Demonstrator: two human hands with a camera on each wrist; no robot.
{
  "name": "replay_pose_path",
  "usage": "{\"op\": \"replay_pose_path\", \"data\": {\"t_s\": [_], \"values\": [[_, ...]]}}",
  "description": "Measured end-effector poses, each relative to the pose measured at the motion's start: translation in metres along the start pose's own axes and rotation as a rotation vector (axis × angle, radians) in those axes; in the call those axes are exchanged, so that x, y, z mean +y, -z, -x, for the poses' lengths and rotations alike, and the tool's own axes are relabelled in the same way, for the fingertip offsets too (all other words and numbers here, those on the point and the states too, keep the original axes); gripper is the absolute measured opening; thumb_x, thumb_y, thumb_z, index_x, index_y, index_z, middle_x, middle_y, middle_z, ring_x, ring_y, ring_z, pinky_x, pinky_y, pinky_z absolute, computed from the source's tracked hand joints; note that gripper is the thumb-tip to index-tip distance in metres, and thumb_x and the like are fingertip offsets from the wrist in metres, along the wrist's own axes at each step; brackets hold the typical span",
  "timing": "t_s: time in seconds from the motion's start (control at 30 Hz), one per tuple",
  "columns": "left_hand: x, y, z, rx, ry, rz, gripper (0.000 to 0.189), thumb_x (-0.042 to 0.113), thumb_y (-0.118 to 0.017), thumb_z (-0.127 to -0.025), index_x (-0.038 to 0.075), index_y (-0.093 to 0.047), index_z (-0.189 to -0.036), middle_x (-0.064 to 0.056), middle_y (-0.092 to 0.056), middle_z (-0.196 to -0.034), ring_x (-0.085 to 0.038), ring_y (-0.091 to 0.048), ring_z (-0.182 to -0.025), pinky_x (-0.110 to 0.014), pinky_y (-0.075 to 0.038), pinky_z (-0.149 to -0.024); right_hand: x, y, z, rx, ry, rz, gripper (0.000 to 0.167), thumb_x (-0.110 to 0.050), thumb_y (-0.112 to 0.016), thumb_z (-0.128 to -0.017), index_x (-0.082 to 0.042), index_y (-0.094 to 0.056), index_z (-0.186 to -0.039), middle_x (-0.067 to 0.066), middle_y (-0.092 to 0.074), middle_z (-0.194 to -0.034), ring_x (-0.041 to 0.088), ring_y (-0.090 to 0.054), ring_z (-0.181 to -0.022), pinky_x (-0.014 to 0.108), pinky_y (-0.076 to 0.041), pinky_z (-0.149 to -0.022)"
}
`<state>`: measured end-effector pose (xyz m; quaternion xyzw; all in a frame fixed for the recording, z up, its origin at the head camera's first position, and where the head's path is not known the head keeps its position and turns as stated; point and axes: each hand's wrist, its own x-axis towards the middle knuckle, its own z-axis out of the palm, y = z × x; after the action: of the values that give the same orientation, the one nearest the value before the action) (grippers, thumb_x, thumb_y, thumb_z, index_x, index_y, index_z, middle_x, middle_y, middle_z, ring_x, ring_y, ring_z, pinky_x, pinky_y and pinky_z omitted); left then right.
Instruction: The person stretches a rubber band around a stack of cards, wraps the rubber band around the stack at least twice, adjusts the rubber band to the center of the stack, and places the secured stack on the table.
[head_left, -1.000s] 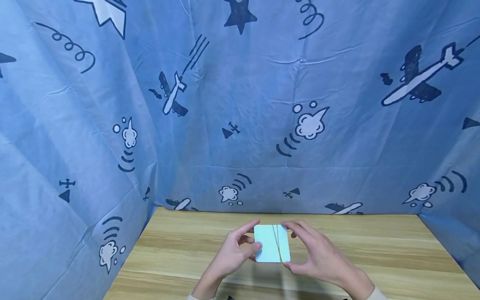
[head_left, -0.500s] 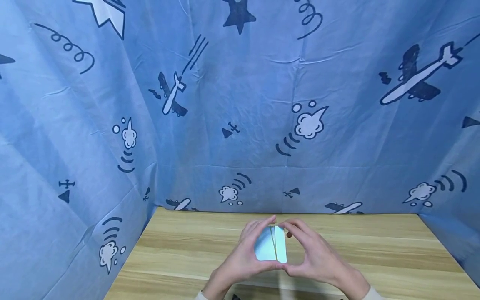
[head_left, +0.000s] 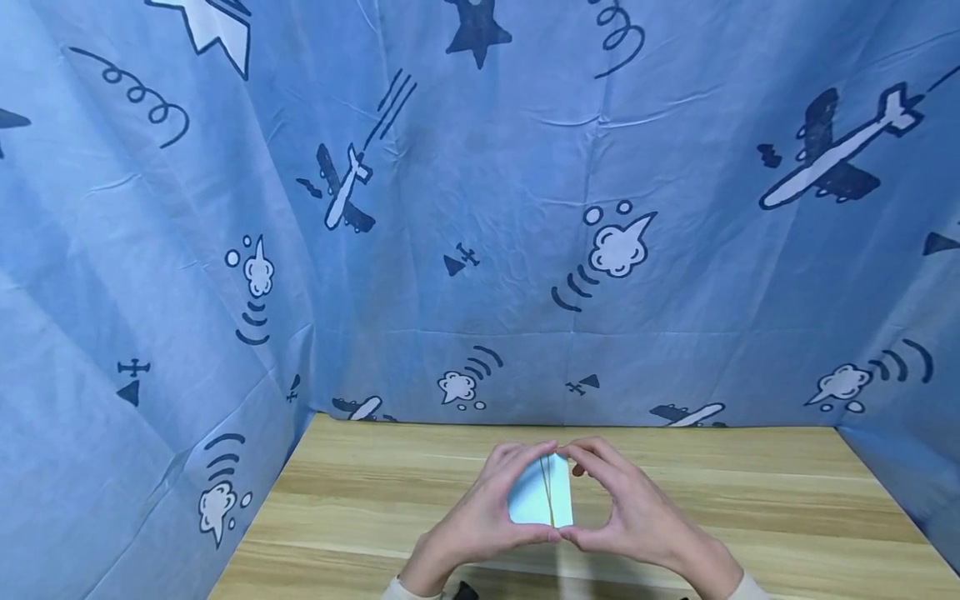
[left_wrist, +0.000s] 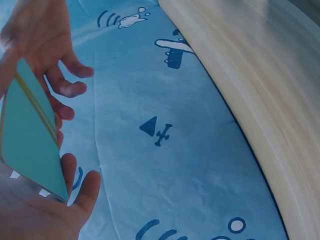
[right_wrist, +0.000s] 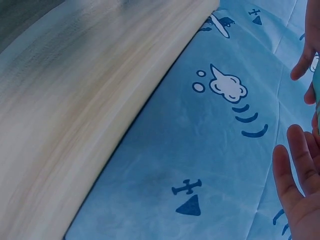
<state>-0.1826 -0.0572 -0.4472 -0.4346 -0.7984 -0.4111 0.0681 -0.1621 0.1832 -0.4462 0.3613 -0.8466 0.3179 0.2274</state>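
Note:
Between my two hands is a thin, pale turquoise square card (head_left: pixel 528 498) with rounded corners, tilted in the left wrist view. A yellow rubber band (head_left: pixel 548 492) runs across its face in two strands that meet near the front edge. My left hand (head_left: pixel 480 518) grips the card by its front and back edges, thumb in front and fingers behind. On the other side, my right hand (head_left: pixel 647 521) pinches the card's right end between thumb and index finger, its fingertips right beside the left ones. The right wrist view shows only a sliver of the card (right_wrist: pixel 318 82).
Below the hands lies a wood-grain table (head_left: pixel 360 492). A blue curtain (head_left: pixel 525 333) printed with planes and clouds hangs behind it and along the sides. A small black object (head_left: pixel 466 591) shows at the bottom edge beside the left wrist.
My left hand has slid right along the card, its thumb moving from the face to the front edge. The rubber band has shifted slightly left. The right hand stays nearly in place.

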Motion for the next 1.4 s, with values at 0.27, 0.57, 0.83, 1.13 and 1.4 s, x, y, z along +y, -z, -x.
{"op": "replay_pose_path", "data": {"t_s": [0.27,0.57,0.83,1.13,1.4], "values": [[0.002,0.001,-0.001,-0.018,-0.019,-0.019,0.096,0.02,-0.089,-0.072,0.027,-0.037,-0.152,0.009,-0.045,-0.143,-0.011,-0.04,-0.127,-0.028,-0.05,-0.096,-0.002,-0.002,0.0,0.015,0.021,-0.015,0.083,-0.037,-0.093,-0.067,-0.014,-0.056,-0.138,-0.005,-0.056,-0.126,0.013,-0.057,-0.098,0.028,-0.055,-0.076],[0.0,0.004,-0.001,-0.037,-0.069,-0.027,0.09,0.011,-0.085,-0.066,0.02,-0.039,-0.143,0.006,-0.045,-0.141,-0.013,-0.044,-0.124,-0.025,-0.049,-0.098,-0.002,-0.002,-0.001,0.011,0.013,-0.005,0.084,-0.03,-0.094,-0.063,-0.017,-0.057,-0.136,-0.006,-0.055,-0.125,0.012,-0.056,-0.097,0.026,-0.054,-0.074],[-0.003,0.007,0.002,-0.046,-0.05,0.003,0.092,0.024,-0.091,-0.073,0.022,-0.037,-0.148,0.004,-0.044,-0.146,-0.013,-0.047,-0.125,-0.027,-0.052,-0.096,-0.002,-0.002,0.001,0.018,0.015,-0.011,0.082,-0.031,-0.095,-0.062,-0.015,-0.058,-0.134,-0.008,-0.055,-0.124,0.011,-0.056,-0.097,0.026,-0.054,-0.075],[-0.004,0.009,0.0,-0.049,-0.066,-0.055,0.085,0.031,-0.09,-0.076,0.021,-0.044,-0.146,0.008,-0.05,-0.141,-0.01,-0.047,-0.124,-0.025,-0.051,-0.096,-0.003,-0.003,0.001,0.006,-0.011,-0.015,0.078,-0.038,-0.094,-0.066,-0.018,-0.059,-0.133,-0.01,-0.055,-0.125,0.01,-0.057,-0.098,0.029,-0.056,-0.076],[-0.009,0.011,-0.001,-0.103,-0.078,-0.02,0.073,0.019,-0.089,-0.072,0.019,-0.048,-0.133,0.007,-0.047,-0.139,-0.01,-0.046,-0.126,-0.025,-0.048,-0.101,-0.002,-0.004,0.002,-0.023,-0.028,-0.019,0.078,-0.034,-0.095,-0.064,-0.021,-0.059,-0.132,-0.012,-0.054,-0.123,0.01,-0.056,-0.097,0.025,-0.054,-0.075]]}}
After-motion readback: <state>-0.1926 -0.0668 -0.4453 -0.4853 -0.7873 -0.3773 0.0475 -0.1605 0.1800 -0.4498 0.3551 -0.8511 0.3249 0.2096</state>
